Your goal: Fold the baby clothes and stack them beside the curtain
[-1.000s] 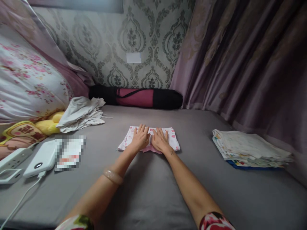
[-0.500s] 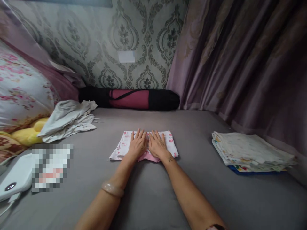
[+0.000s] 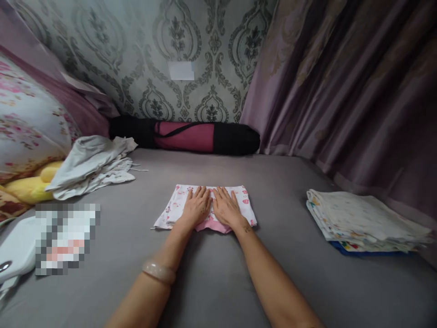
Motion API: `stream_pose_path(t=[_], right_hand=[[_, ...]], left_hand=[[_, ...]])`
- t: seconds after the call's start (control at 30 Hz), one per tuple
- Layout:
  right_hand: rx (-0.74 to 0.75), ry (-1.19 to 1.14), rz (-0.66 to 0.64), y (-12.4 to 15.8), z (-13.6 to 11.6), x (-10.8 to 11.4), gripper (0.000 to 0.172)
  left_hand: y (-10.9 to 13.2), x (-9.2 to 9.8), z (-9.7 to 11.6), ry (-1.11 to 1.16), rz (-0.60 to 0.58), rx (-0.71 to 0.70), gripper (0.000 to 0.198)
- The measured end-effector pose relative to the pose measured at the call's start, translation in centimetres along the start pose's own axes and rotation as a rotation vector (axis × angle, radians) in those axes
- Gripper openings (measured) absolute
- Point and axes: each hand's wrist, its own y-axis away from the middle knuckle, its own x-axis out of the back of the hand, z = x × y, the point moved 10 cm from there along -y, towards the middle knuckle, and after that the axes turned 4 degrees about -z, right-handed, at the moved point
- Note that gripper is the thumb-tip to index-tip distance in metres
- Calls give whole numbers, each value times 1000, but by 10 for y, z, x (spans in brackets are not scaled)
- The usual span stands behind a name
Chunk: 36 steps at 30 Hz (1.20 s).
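Observation:
A small folded garment (image 3: 177, 206), white with pink and red prints and a pink band at its near edge, lies on the grey bed sheet (image 3: 218, 278). My left hand (image 3: 197, 205) rests flat on its left half, fingers stretched away from me. Beside it, my right hand (image 3: 226, 207) lies flat on the right half, its fingers also straight. Both palms touch the cloth, and neither hand grips it. The part of the garment under the hands is hidden.
Right of the hands is a stack of folded cloths (image 3: 368, 218). A crumpled pale garment (image 3: 95, 164) and a yellow plush thing (image 3: 29, 187) lie left, near a white device (image 3: 18, 246). A long black and maroon bag (image 3: 186, 136) lies along the wall.
The view has shifted slightly. Both hands stay flat on the folded garment, with the fingers a little lower on it than before.

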Motion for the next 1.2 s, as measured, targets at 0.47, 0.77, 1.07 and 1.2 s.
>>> stream_pose_path(t=[0.47,0.77,1.07,1.2], right_hand=[[-7,-2,81,9,-6,5,53],[-48,25,47,15,3,1,53],[-196,65,90,18,32,8,57],[-217,79,155,19,39,16,56]], left_hand=[[14,10,5,-92,81,76,46],[17,-3,6,-84,-24,86,52],[19,1,-20,-109,-51,248,57],[21,9,-27,-125,-15,299,58]])
